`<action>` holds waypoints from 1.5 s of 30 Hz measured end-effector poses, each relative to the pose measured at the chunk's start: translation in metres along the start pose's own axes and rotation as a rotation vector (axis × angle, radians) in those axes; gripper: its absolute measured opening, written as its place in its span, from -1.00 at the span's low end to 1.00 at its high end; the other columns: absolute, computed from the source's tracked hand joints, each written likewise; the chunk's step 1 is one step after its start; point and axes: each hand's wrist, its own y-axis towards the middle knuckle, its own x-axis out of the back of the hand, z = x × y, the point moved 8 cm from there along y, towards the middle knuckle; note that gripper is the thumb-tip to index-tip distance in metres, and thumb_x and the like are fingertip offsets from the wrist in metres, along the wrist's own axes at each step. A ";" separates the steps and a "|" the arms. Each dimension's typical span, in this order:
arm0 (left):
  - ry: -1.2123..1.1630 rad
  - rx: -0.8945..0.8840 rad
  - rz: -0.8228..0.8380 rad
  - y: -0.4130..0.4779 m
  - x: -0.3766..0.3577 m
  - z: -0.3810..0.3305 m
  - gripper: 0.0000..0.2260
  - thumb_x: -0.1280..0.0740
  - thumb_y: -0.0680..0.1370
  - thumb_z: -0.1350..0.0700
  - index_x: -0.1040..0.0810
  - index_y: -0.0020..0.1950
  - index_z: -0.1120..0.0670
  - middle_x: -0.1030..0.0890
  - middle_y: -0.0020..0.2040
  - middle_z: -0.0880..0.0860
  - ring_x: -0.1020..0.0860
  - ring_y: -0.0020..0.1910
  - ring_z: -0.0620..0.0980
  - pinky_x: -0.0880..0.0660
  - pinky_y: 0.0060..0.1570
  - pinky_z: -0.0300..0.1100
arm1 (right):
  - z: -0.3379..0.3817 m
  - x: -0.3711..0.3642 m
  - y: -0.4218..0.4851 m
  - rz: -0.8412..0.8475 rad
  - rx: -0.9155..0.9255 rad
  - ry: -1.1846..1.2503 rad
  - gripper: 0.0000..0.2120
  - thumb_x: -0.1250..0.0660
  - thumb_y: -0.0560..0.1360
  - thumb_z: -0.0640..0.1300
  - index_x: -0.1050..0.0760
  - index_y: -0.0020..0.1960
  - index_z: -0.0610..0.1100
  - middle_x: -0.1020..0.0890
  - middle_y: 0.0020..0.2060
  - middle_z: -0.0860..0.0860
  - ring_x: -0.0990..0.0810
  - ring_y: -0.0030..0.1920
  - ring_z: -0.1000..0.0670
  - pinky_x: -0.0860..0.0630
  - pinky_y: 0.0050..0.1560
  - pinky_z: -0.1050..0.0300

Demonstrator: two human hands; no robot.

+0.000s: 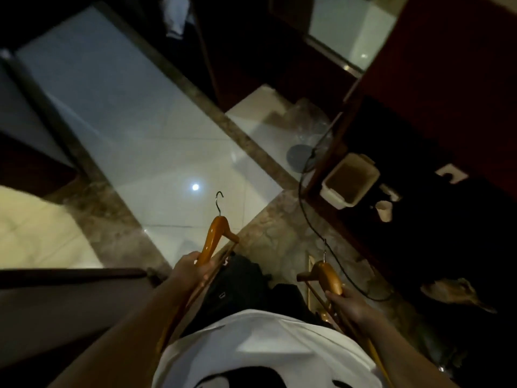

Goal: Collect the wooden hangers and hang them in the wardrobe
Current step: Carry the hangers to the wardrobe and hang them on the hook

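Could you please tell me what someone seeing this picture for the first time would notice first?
The eye lands first on two orange-brown wooden hangers low in the view: the left hand grips the left hanger, and the right hand grips the right hanger. Next comes the bright light spot reflected on the glossy tiled floor at centre. A white tub sits on dark furniture to the right.

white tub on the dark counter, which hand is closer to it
Right. The right hand sits below the white tub in frame; the left hand is farther off, down to its left.
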 end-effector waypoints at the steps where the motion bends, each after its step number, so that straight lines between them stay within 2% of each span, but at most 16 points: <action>1: -0.027 0.039 -0.011 -0.001 0.009 0.015 -0.92 -0.26 0.57 0.09 -0.47 -0.08 0.08 -0.55 -0.28 0.08 -0.52 -0.35 -0.05 -0.48 -0.34 -0.27 | 0.007 -0.006 0.003 0.013 -0.007 -0.033 -0.68 -0.20 0.58 -0.08 -0.36 0.26 -0.24 -0.53 -0.17 -0.15 -0.51 -0.25 -0.05 -0.47 -0.30 0.15; 4: -0.122 0.126 -0.020 -0.006 0.036 0.054 -0.85 -0.25 0.57 0.11 -0.50 0.02 0.18 -0.52 -0.31 0.07 -0.49 -0.38 -0.06 -0.46 -0.36 -0.27 | 0.031 -0.025 0.012 0.040 -0.017 -0.097 -0.73 -0.19 0.58 -0.08 -0.40 0.17 -0.24 -0.52 -0.22 -0.16 -0.49 -0.31 -0.05 -0.46 -0.32 0.15; 7: -0.163 0.136 -0.050 -0.007 0.063 0.079 -0.86 -0.24 0.58 0.13 -0.52 0.00 0.19 -0.54 -0.27 0.09 -0.53 -0.28 -0.02 -0.50 -0.23 -0.21 | 0.060 -0.044 0.020 0.028 -0.031 -0.185 -0.78 -0.21 0.57 -0.06 -0.41 0.12 -0.18 -0.55 -0.16 -0.18 -0.53 -0.24 -0.08 -0.46 -0.29 0.12; 10: -0.271 0.194 -0.090 -0.001 0.090 0.103 -0.93 -0.27 0.56 0.16 -0.51 -0.08 0.14 -0.56 -0.19 0.12 -0.56 -0.18 0.03 -0.49 -0.17 -0.18 | 0.099 -0.067 0.032 0.049 -0.046 -0.250 -0.75 -0.24 0.56 -0.09 -0.44 0.08 -0.28 -0.50 -0.29 -0.16 -0.47 -0.34 -0.07 -0.42 -0.34 0.14; 12: -0.284 0.220 -0.111 0.006 0.111 0.117 -0.93 -0.29 0.54 0.15 -0.51 -0.07 0.15 -0.57 -0.13 0.14 -0.57 -0.14 0.04 -0.50 -0.16 -0.18 | 0.128 -0.088 0.041 0.056 -0.041 -0.283 -0.74 -0.25 0.55 -0.09 -0.46 0.08 -0.29 -0.49 -0.29 -0.17 -0.47 -0.33 -0.07 -0.41 -0.35 0.15; 15: -0.320 0.222 -0.124 0.013 0.140 0.127 -0.87 -0.30 0.54 0.14 -0.52 0.00 0.19 -0.58 -0.09 0.17 -0.58 -0.11 0.07 -0.49 -0.18 -0.20 | 0.180 -0.122 0.043 0.074 0.003 -0.348 -0.80 -0.24 0.55 -0.05 -0.45 0.04 -0.19 -0.52 -0.22 -0.16 -0.49 -0.25 -0.07 -0.43 -0.28 0.14; 18: -0.385 0.238 -0.140 0.021 0.165 0.135 -0.89 -0.29 0.54 0.16 -0.52 0.02 0.15 -0.58 -0.08 0.12 -0.58 -0.10 0.03 -0.47 -0.21 -0.23 | 0.228 -0.147 0.057 0.090 0.044 -0.401 -0.72 -0.24 0.55 -0.02 -0.45 0.12 -0.21 -0.56 -0.16 -0.18 -0.55 -0.21 -0.11 -0.48 -0.23 0.10; 21: -0.461 0.253 -0.162 0.029 0.183 0.142 -0.89 -0.28 0.54 0.17 -0.51 0.06 0.10 -0.58 -0.04 0.10 -0.58 -0.06 0.01 -0.49 -0.16 -0.21 | 0.278 -0.169 0.065 0.125 0.099 -0.476 -0.73 -0.24 0.55 -0.01 -0.48 0.08 -0.20 -0.55 -0.25 -0.13 -0.52 -0.29 -0.06 -0.46 -0.27 0.10; 24: -0.527 0.305 -0.170 0.037 0.194 0.149 -0.88 -0.28 0.54 0.17 -0.50 0.07 0.09 -0.57 0.01 0.11 -0.57 -0.04 0.02 -0.50 -0.12 -0.18 | 0.327 -0.191 0.075 0.150 0.165 -0.490 -0.79 -0.23 0.55 -0.03 -0.49 0.01 -0.18 -0.54 -0.28 -0.11 -0.52 -0.29 -0.05 -0.46 -0.21 0.07; 29: -0.559 0.393 -0.215 0.064 0.218 0.146 -0.85 -0.30 0.53 0.17 -0.49 0.09 0.12 -0.57 0.01 0.16 -0.58 -0.03 0.07 -0.54 -0.09 -0.10 | 0.403 -0.213 0.106 0.188 0.229 -0.559 -0.80 -0.21 0.56 -0.03 -0.45 0.09 -0.12 -0.59 -0.21 -0.12 -0.58 -0.22 -0.08 -0.53 -0.16 0.07; 31: -0.554 0.434 -0.224 0.081 0.231 0.138 -0.82 -0.31 0.53 0.17 -0.49 0.12 0.15 -0.58 0.00 0.19 -0.58 -0.04 0.11 -0.55 -0.04 -0.03 | 0.433 -0.215 0.120 0.204 0.244 -0.587 -0.79 -0.21 0.57 -0.04 -0.46 0.09 -0.15 -0.58 -0.23 -0.12 -0.57 -0.24 -0.07 -0.52 -0.19 0.12; 36: -0.536 0.457 -0.279 0.132 0.276 0.075 -0.81 -0.29 0.54 0.18 -0.50 0.12 0.20 -0.58 -0.11 0.15 -0.57 -0.19 0.04 -0.49 -0.29 -0.18 | 0.496 -0.194 0.153 0.218 0.181 -0.628 -0.86 -0.21 0.57 -0.07 -0.40 0.09 -0.09 -0.58 -0.18 -0.14 -0.55 -0.24 -0.06 -0.50 -0.21 0.12; 38: -0.505 0.418 -0.297 0.157 0.303 0.038 -0.82 -0.29 0.54 0.15 -0.49 0.11 0.20 -0.57 -0.15 0.13 -0.56 -0.23 0.02 -0.48 -0.31 -0.20 | 0.516 -0.180 0.166 0.206 0.153 -0.637 -0.81 -0.23 0.56 -0.08 -0.43 0.11 -0.16 -0.58 -0.19 -0.16 -0.55 -0.23 -0.09 -0.52 -0.17 0.05; 40: -0.489 0.357 -0.312 0.184 0.331 -0.002 -0.83 -0.28 0.55 0.13 -0.49 0.10 0.17 -0.57 -0.18 0.10 -0.55 -0.27 -0.02 -0.45 -0.36 -0.24 | 0.536 -0.167 0.178 0.194 0.140 -0.649 -0.78 -0.24 0.56 -0.12 -0.44 0.12 -0.23 -0.54 -0.28 -0.11 -0.51 -0.30 -0.03 -0.48 -0.27 0.12; 42: -0.466 0.289 -0.330 0.210 0.360 -0.040 -0.81 -0.28 0.56 0.11 -0.47 0.13 0.15 -0.58 -0.20 0.08 -0.54 -0.33 -0.05 -0.42 -0.41 -0.28 | 0.553 -0.154 0.185 0.198 0.085 -0.671 -0.85 -0.20 0.57 -0.13 -0.36 0.12 -0.16 -0.50 -0.27 -0.10 -0.47 -0.31 0.01 -0.43 -0.34 0.22; 45: -0.455 0.192 -0.329 0.244 0.400 -0.090 -0.78 -0.28 0.56 0.12 -0.46 0.17 0.17 -0.57 -0.21 0.08 -0.53 -0.35 -0.05 -0.42 -0.41 -0.29 | 0.573 -0.133 0.198 0.161 -0.005 -0.636 -0.76 -0.22 0.57 -0.11 -0.36 0.19 -0.20 -0.49 -0.26 -0.14 -0.46 -0.35 -0.02 -0.42 -0.36 0.17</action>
